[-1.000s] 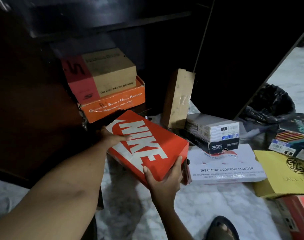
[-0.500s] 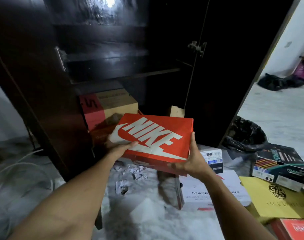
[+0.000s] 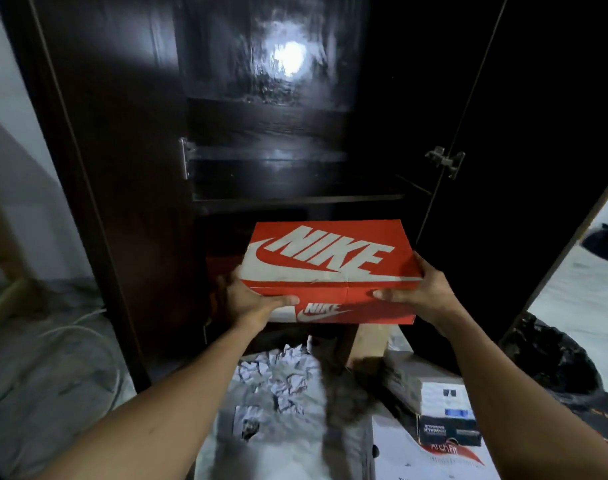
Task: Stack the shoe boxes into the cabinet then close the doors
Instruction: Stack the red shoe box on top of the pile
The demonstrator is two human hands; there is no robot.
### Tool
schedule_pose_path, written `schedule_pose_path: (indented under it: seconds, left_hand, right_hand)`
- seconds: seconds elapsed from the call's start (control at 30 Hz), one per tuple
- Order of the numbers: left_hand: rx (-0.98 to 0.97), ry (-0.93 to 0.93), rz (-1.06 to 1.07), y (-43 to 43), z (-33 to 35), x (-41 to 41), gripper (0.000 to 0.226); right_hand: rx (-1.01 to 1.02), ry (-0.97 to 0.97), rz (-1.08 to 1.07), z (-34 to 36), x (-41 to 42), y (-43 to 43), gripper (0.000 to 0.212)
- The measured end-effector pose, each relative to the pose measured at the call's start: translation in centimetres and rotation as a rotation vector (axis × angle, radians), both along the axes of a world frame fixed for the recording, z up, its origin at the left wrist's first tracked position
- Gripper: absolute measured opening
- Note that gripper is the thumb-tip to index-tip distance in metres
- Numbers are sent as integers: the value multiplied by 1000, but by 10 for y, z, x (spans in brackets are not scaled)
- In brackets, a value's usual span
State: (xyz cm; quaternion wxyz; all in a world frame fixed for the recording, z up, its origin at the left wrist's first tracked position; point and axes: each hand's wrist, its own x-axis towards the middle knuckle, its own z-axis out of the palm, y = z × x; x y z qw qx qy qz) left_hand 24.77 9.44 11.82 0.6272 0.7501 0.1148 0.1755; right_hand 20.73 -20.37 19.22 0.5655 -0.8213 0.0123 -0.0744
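Note:
An orange Nike shoe box (image 3: 330, 258) is held level in front of the dark wooden cabinet (image 3: 261, 133), just below its shelf (image 3: 295, 199). My left hand (image 3: 250, 303) grips the box's near left corner, thumb on the front face. My right hand (image 3: 420, 292) grips the near right corner the same way. The box hides the stacked boxes inside the cabinet; only a reddish edge (image 3: 219, 268) shows behind its left side. Both cabinet doors stand open, the left door (image 3: 105, 168) and the right door (image 3: 538, 133).
Crumpled white paper (image 3: 278, 375) lies on the floor below the box. A grey and black shoe box (image 3: 441, 410) sits on a flat white box (image 3: 427, 459) at lower right. A black plastic bag (image 3: 552, 365) is beside the right door. A tan upright box (image 3: 371, 344) stands under the Nike box.
Both hands have lifted the Nike box from the floor and turned it level, bringing it up in front of the cabinet opening. The view has tilted upward.

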Motion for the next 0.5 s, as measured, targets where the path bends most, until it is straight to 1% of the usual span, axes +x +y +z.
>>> schedule_pose_path:
  seconds: [0.1, 0.17, 0.23, 0.3, 0.43, 0.5]
  left_hand:
    - [106, -31, 157, 7, 9, 14, 120]
    - [188, -61, 249, 9, 16, 22, 116]
    - [247, -66, 328, 11, 19, 34, 114]
    - [274, -34, 399, 13, 16, 47, 116]
    - [314, 29, 482, 15, 7, 69, 123]
    - [344, 19, 499, 14, 1, 79, 122]
  right_hand:
    - [70, -13, 39, 9, 44, 14, 75]
    - [161, 17, 104, 4, 72, 19, 71]
    - [209, 12, 126, -8, 95, 26, 66]
    - [244, -25, 146, -24, 115, 36, 73]
    - [309, -78, 72, -51, 151, 61, 77]
    - [329, -65, -19, -65, 165, 74, 93]
